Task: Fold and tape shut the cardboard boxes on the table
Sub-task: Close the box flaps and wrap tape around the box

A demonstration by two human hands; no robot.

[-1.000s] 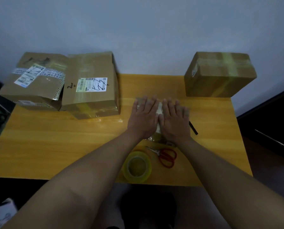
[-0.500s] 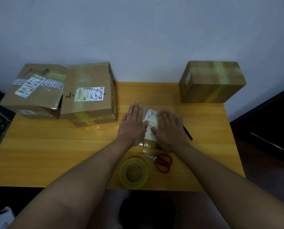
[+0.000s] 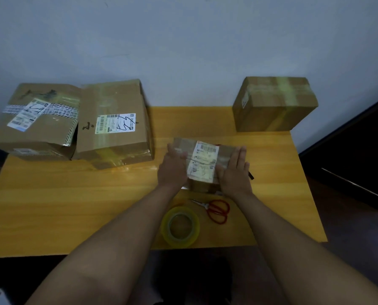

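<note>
Pressing from both sides, the left hand (image 3: 172,170) and right hand (image 3: 234,170) flanked the small cardboard box (image 3: 203,159) at the table's (image 3: 73,205) centre, fingers straight and flat against its top edges, curled round nothing. The tape roll (image 3: 180,226) lay at six o'clock of the box, the scissors (image 3: 216,209) just right of it. To do this well, I judge the palms should sweep outward and firmly, so the tape beds down without creases.

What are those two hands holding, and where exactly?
The small cardboard box: left hand presses its left side, right hand its right side, fingers straight.
</note>
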